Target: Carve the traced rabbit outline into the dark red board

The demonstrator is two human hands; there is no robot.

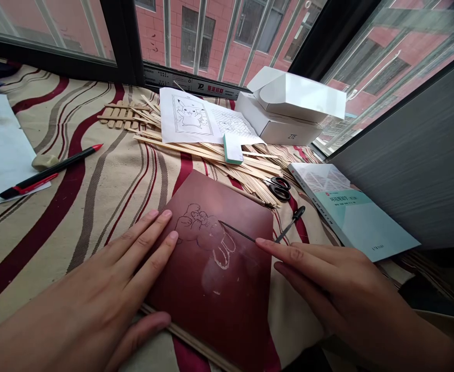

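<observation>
A brown board [230, 320] lies on the striped cloth [106, 230], right in front of the person. On it is a drawing of a small animal [201, 227] with long ears [223, 250]. The ear lines are pale and thick, and the body lines are thin and dark. So the step in hand looks like scratching the drawing into the board, line by line — the ears seem mostly done, and the rest seems to wait.

The two hands are apart. The left hand [134, 268] lies flat at the left side of the board, fingers spread, with its tips on the top. The right hand [327, 274] pinches a thin dark tool [237, 231], and its point reaches the animal's head. The point seems to touch the board, but I cannot tell how hard it presses.

The next move calls for a light, slow pull along one thin line — with the left hand holding the board so it does not slide. The point could slip on such a shiny top.

A small tool with a black end [298, 212] lies just beside the board, partly hidden by the right hand. Scissors [280, 190] and thin sticks [211, 160] lie past the far edge.
</observation>
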